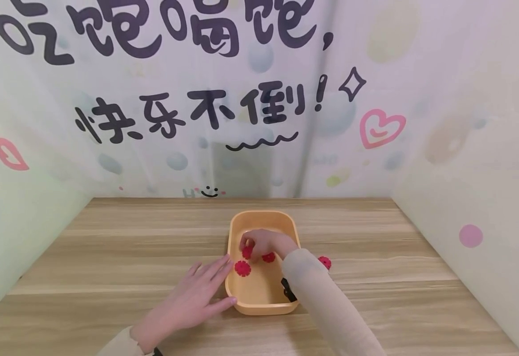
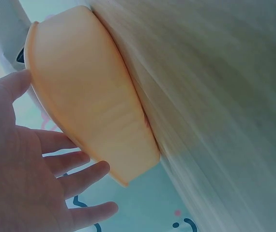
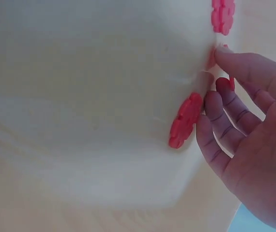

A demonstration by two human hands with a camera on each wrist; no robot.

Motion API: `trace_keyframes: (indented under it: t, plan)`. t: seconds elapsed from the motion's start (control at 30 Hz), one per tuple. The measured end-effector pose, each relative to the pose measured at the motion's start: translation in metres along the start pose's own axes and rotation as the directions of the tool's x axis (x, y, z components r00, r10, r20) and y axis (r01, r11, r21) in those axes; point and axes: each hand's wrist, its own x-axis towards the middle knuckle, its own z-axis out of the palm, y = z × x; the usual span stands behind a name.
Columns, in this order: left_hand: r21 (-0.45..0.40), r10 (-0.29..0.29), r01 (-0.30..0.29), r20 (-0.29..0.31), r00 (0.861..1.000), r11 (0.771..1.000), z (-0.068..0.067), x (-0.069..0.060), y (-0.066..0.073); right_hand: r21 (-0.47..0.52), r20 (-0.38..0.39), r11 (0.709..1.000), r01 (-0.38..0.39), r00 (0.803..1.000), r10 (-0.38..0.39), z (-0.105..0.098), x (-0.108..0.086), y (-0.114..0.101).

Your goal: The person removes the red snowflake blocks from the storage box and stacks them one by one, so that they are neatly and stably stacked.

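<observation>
An orange plastic tub stands on the table, with red notched snowflake discs inside. My left hand lies along the tub's left side, its fairly straight fingers and thumb touching the rim; the left wrist view shows the same hand against the outer wall. My right hand reaches into the tub and pinches one red snowflake disc between thumb and fingers, mostly covered by them in the right wrist view. On the tub floor lie a second disc and a third disc, close to that hand.
Another red disc lies on the wooden table right of the tub, partly behind the right sleeve. A black wrist strap piece shows at that sleeve. Printed white curtains close off the back and sides.
</observation>
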Motion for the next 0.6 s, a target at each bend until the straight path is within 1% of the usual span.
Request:
trace_keyframes:
  t: [0.03,0.13,0.27,0.37,0.43,0.5,0.6]
  plan:
    - [0.003,0.002,-0.002,-0.004,1.0,1.0,0.0,0.0,0.0,-0.007,-0.001,1.0,0.006,1.0,-0.006,-0.001,0.0,0.0]
    - [0.007,0.009,-0.009,-0.02,1.0,1.0,0.001,0.0,0.0,-0.084,-0.016,0.995,0.058,0.998,-0.059,-0.006,0.0,-0.002]
    - [0.003,0.013,-0.013,-0.029,0.999,1.0,0.001,0.0,0.0,-0.143,-0.031,0.977,0.159,0.986,-0.165,-0.017,-0.003,-0.007]
    - [-0.003,0.016,-0.016,-0.026,1.0,1.0,0.0,0.0,0.001,-0.101,-0.035,0.971,0.217,0.975,-0.222,-0.025,-0.009,-0.011]
    - [-0.008,0.015,-0.015,-0.023,1.0,1.0,0.0,0.0,0.0,-0.092,-0.048,0.966,0.24,0.968,-0.245,-0.03,-0.012,-0.013]
    - [-0.01,0.011,-0.011,-0.016,1.0,1.0,0.0,0.0,0.0,-0.082,-0.06,0.965,0.251,0.965,-0.256,-0.034,-0.015,-0.016]
    - [-0.014,0.004,-0.004,-0.006,1.0,1.0,0.001,0.001,0.0,-0.111,-0.083,0.96,0.257,0.96,-0.267,-0.039,-0.021,-0.019]
